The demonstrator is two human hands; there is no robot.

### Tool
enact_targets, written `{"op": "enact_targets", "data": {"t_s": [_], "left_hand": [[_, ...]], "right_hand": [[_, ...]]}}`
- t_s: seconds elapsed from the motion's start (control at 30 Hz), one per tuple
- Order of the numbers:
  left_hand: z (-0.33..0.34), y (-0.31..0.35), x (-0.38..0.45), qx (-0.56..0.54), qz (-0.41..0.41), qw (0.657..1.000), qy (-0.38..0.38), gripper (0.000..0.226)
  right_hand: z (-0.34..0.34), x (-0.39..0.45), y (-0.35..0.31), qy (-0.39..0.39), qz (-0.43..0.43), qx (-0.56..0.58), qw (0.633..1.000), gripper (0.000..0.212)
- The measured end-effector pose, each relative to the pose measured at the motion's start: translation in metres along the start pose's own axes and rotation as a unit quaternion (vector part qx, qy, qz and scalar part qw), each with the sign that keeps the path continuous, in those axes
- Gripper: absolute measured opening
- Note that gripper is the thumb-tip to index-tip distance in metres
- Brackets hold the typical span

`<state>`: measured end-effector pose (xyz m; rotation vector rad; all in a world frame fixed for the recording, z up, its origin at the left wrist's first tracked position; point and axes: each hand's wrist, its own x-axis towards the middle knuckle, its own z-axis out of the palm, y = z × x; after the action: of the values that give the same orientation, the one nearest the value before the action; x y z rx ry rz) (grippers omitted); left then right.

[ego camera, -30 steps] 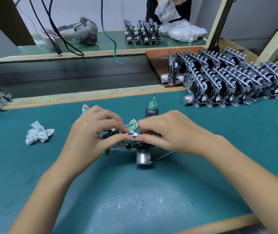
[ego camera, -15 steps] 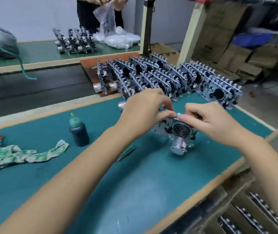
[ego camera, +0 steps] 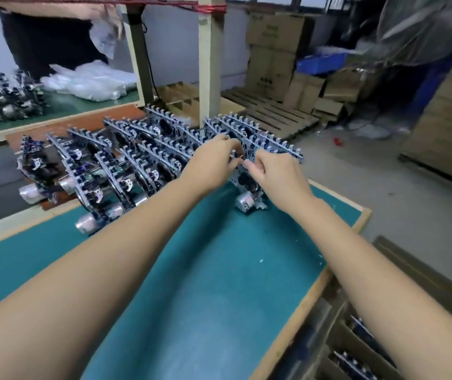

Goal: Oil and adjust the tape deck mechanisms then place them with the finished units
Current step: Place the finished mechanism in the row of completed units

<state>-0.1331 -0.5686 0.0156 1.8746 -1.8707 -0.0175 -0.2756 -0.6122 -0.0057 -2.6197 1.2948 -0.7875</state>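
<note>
A tape deck mechanism (ego camera: pixel 246 185), metal with a silver motor at its lower end, stands on edge at the far right of the teal mat (ego camera: pixel 205 283). It leans against the rows of finished units (ego camera: pixel 126 160). My left hand (ego camera: pixel 214 163) and my right hand (ego camera: pixel 274 174) both pinch its top edge with curled fingers. The hands hide much of the mechanism's upper part.
The mat's wooden right edge (ego camera: pixel 301 311) drops to the floor, with boxes of parts (ego camera: pixel 356 346) below. A wooden post (ego camera: pixel 209 64) rises behind the units. Another person with plastic bags (ego camera: pixel 90 80) stands at the far bench. Cardboard cartons (ego camera: pixel 274 50) are stacked beyond.
Both hands carried the mechanism from the mat's middle to the right and set it on edge against the finished rows. My view swung right; the oil bottle and rag left the frame.
</note>
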Motion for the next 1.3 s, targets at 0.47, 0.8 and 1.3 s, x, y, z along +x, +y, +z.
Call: {"op": "enact_targets", "data": {"t_s": [0.47,0.8,1.3], "left_hand": [[0.032,-0.002,0.010,-0.017,-0.028,0.993,-0.114,0.068],[0.005,0.008,-0.032,-0.079,-0.045,0.992,-0.082,0.057],[-0.153,-0.068,-0.366,-0.065,-0.333,0.927,0.159,0.018]], "right_hand": [[0.012,0.030,0.002,0.014,-0.004,-0.219,0.976,0.032],[-0.014,0.007,-0.042,-0.003,0.000,-0.197,0.980,0.029],[0.033,-0.141,-0.321,-0.160,-0.355,0.185,0.902,0.019]]}}
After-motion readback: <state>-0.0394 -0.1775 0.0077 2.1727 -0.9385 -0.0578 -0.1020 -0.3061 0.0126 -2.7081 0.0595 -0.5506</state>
